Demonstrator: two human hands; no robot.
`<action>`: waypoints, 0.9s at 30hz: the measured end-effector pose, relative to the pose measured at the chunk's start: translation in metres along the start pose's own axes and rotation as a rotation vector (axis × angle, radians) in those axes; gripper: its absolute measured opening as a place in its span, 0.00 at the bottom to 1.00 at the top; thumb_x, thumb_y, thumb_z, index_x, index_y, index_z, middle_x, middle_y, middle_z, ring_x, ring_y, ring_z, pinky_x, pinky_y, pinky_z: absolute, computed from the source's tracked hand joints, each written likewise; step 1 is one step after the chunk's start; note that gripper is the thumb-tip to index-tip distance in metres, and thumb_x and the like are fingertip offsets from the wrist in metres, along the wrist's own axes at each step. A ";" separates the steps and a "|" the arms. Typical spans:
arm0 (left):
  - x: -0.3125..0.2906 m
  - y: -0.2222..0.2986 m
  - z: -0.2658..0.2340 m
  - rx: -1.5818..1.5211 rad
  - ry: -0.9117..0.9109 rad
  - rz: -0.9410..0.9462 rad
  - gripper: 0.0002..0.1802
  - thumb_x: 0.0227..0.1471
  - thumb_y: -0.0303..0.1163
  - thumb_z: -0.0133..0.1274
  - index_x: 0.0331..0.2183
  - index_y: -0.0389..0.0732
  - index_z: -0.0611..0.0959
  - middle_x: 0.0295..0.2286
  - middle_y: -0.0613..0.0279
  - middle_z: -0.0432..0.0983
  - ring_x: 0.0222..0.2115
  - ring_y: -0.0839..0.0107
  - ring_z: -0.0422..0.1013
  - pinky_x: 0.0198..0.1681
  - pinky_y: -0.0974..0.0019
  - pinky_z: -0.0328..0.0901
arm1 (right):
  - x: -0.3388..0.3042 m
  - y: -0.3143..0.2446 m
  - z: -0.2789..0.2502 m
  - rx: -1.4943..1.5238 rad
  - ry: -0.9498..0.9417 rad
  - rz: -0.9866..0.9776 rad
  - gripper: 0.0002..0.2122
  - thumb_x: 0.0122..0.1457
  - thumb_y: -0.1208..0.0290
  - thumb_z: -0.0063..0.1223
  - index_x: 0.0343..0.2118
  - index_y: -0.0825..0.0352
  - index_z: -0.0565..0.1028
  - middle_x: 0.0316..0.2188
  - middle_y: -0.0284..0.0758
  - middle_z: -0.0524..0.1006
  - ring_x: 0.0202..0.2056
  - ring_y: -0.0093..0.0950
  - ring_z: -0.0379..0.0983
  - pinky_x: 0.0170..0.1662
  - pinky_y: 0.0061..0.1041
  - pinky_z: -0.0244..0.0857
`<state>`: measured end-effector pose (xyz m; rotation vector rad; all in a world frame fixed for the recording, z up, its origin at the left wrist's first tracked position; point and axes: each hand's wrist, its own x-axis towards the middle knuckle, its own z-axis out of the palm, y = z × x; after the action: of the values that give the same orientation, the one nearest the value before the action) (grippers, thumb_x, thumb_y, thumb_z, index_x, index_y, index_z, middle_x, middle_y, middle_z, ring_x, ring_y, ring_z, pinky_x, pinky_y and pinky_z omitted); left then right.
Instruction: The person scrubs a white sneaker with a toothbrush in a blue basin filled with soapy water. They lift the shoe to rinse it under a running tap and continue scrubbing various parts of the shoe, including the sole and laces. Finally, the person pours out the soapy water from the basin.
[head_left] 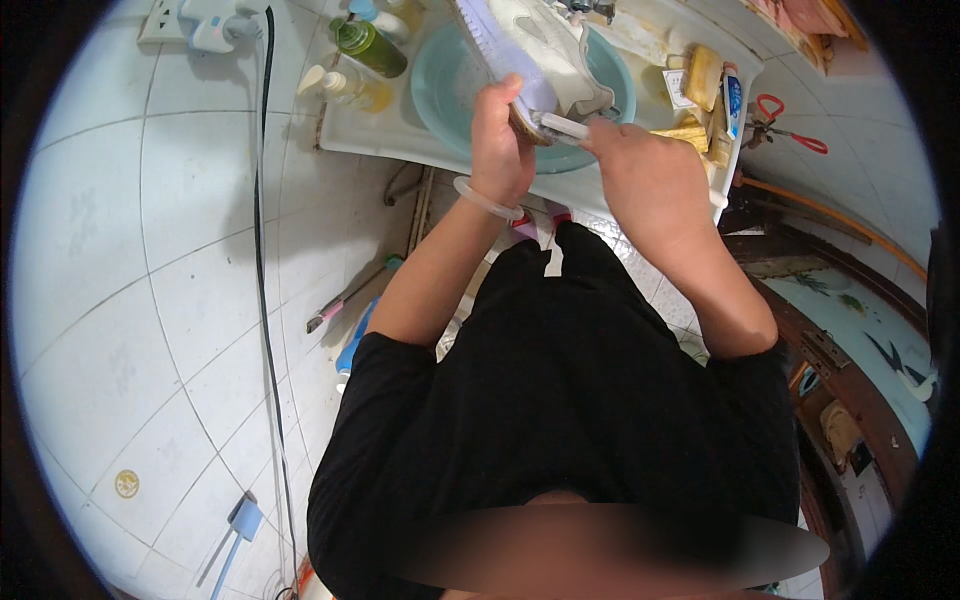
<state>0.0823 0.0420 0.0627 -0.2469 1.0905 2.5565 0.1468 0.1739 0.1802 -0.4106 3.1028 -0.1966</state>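
A white and pale-lilac shoe [552, 52] is held tilted over a light-blue basin [436, 118]. My left hand [502, 145] is closed around the shoe's near end, with the thumb pressed along the lilac side. In my right hand [652, 178] is the white handle of a small brush [563, 126]. The brush's far end meets the shoe near my left thumb; its bristles are hard to make out. Some suds show inside the basin to the left of the shoe, while the shoe hides most of the basin's middle.
The basin sits in a white sink [345, 138]. Left of it stand a green bottle [370, 47] and a pump bottle [355, 93]. Yellowish soap bars [704, 78] and a toothpaste tube [733, 102] lie on the right ledge, near red-handled scissors [800, 141]. A black cable [262, 200] hangs along the tiled wall.
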 end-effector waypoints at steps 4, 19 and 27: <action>-0.001 0.006 0.004 -0.141 -0.001 0.018 0.21 0.49 0.40 0.48 0.41 0.36 0.70 0.38 0.61 0.69 0.40 0.69 0.66 0.45 0.65 0.60 | -0.005 0.007 0.008 -0.003 -0.034 0.009 0.04 0.48 0.75 0.45 0.28 0.68 0.70 0.20 0.39 0.75 0.21 0.34 0.75 0.23 0.29 0.68; -0.001 0.012 0.002 0.011 -0.006 0.150 0.23 0.52 0.42 0.44 0.46 0.36 0.69 0.43 0.59 0.69 0.44 0.68 0.66 0.50 0.62 0.58 | -0.008 0.001 0.003 0.162 0.065 -0.060 0.14 0.48 0.79 0.44 0.41 0.67 0.66 0.22 0.39 0.70 0.23 0.37 0.72 0.24 0.31 0.66; -0.009 0.012 0.007 0.137 0.063 0.313 0.28 0.49 0.36 0.49 0.48 0.35 0.59 0.44 0.56 0.63 0.44 0.67 0.62 0.49 0.62 0.58 | -0.008 -0.003 -0.001 0.018 0.125 -0.059 0.07 0.45 0.76 0.47 0.29 0.67 0.68 0.20 0.36 0.70 0.20 0.31 0.73 0.21 0.27 0.65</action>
<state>0.0860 0.0366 0.0782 -0.1305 1.4204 2.7412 0.1555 0.1729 0.1812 -0.5099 3.2100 -0.2600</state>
